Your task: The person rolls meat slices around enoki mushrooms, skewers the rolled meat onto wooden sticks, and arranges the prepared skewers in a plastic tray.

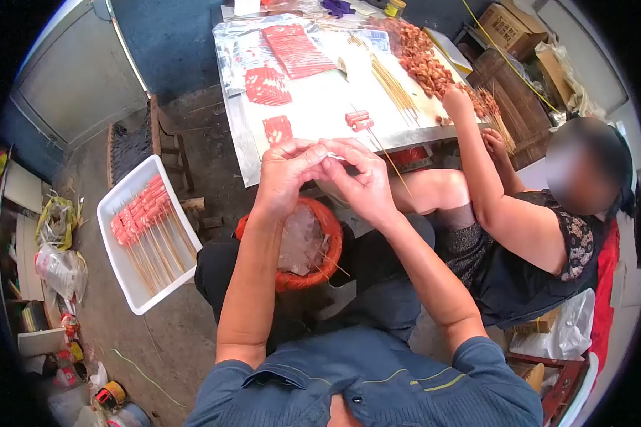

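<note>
My left hand (286,174) and my right hand (360,179) meet just off the near edge of the metal-edged white table (320,107). Their fingers are pinched together at the tips; what they hold, if anything, is hidden. Beyond them lies a small slab of pink sliced meat (278,129). To the right, a skewer of rolled meat (359,119) rests on the table, its stick jutting past the edge. Further back are a partly sliced piece (266,87) and a larger slab of sliced meat (298,51). Bare bamboo skewers (395,89) lie in a bundle.
A white tray (137,307) with several meat skewers (146,211) stands at left. Between my knees is an orange-lined bucket (335,245) holding clear plastic. At right a seated co-worker (506,206) reaches toward a pile of reddish meat chunks (424,60). A stool (165,135) stands behind the tray.
</note>
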A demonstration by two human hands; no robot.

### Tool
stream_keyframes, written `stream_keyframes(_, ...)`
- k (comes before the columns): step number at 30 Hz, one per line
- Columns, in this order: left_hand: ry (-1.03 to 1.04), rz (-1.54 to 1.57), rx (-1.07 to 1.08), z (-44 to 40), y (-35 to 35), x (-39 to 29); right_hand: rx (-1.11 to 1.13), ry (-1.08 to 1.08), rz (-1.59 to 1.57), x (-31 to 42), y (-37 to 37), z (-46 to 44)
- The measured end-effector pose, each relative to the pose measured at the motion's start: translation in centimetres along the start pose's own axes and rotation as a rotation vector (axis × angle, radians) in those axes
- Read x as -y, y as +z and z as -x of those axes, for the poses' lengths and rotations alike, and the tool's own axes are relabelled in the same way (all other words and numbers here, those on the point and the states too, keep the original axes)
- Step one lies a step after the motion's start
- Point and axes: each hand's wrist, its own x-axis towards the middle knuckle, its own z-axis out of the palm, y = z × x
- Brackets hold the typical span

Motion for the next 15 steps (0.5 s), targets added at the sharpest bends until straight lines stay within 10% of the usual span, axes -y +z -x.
stream_keyframes(15,0.078,-0.22,0.063,0.55,0.1,-0.07,-0.06,0.142,-0.125,-0.43,-0.55,0.2)
